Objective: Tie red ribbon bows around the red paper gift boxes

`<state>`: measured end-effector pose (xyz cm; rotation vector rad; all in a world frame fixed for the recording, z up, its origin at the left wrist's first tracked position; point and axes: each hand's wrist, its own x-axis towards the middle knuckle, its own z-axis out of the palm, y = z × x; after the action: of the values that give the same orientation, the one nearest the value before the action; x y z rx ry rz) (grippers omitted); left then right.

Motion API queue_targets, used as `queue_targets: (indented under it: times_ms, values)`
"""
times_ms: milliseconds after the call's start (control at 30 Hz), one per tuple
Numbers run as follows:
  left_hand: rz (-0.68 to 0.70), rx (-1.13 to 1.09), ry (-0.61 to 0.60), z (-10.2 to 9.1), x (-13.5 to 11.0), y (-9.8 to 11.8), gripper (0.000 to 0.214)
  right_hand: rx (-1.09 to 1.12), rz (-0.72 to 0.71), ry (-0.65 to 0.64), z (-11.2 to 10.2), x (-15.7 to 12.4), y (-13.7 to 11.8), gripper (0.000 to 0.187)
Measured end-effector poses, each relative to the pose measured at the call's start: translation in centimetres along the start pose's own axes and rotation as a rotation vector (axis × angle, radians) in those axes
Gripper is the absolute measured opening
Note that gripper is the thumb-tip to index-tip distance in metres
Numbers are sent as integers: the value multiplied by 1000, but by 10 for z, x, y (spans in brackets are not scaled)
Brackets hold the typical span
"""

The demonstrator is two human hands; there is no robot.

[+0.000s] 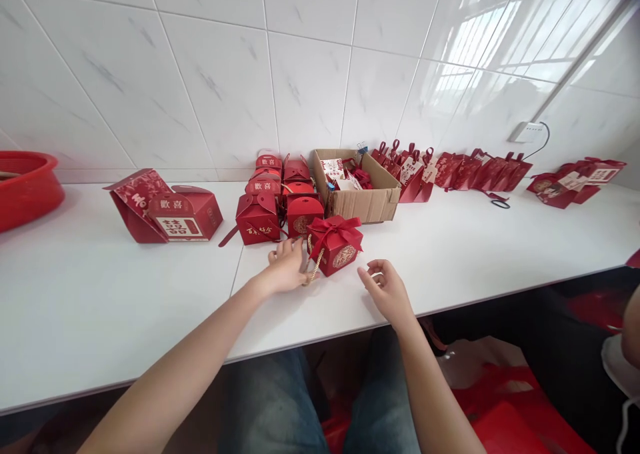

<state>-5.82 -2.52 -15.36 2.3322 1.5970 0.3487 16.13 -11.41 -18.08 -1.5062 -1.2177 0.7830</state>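
A small red gift box with a red ribbon bow and a twisted rope handle stands on the white counter in front of me. My left hand rests against its left side, fingers curled round the rope handle. My right hand hovers just right of the box, palm up, fingers loosely curled and apart, holding nothing. Behind the box stand several finished red gift boxes.
A cardboard carton of red parts sits behind the boxes. Larger red boxes lie at the left, a red basin at the far left. Folded red box blanks line the wall at right, with scissors. Another person's arm shows at the right edge.
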Motion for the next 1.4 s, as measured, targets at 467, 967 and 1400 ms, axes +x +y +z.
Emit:
queue_targets:
  times_ms: [467, 967, 1400]
  values:
    - [311, -19, 265, -46, 58, 67, 10, 463, 66, -102, 16, 26, -32, 42]
    - [352, 39, 370, -36, 56, 64, 14, 428, -43, -67, 22, 20, -21, 35]
    - [327, 9, 454, -24, 52, 58, 14, 322, -143, -15, 28, 13, -16, 35]
